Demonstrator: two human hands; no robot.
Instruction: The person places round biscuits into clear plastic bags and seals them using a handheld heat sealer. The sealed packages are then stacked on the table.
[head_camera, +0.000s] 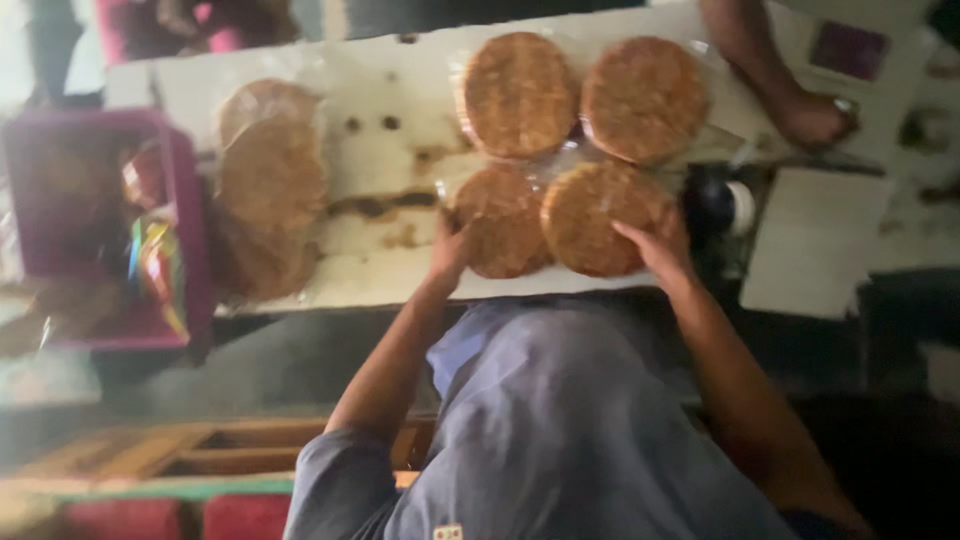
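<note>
Four round brown flatbreads in clear plastic wrap lie in a square on a worn white table (390, 150). My left hand (450, 252) grips the near edge of the lower-left flatbread (500, 215). Fingers of my right hand (660, 245) rest over the rim of the lower-right flatbread (595, 210). The two far flatbreads (515, 95) (645, 98) lie untouched beyond them. My blue shirt fills the bottom middle of the view. The picture is blurred.
A stack of more flatbreads (270, 185) lies at the table's left end. A purple crate (185, 230) with colourful packets stands further left. Another person's hand (810, 118) rests on the table's far right. A dark bottle with a white cap (722, 205) and a white board (815, 240) sit right of my hands.
</note>
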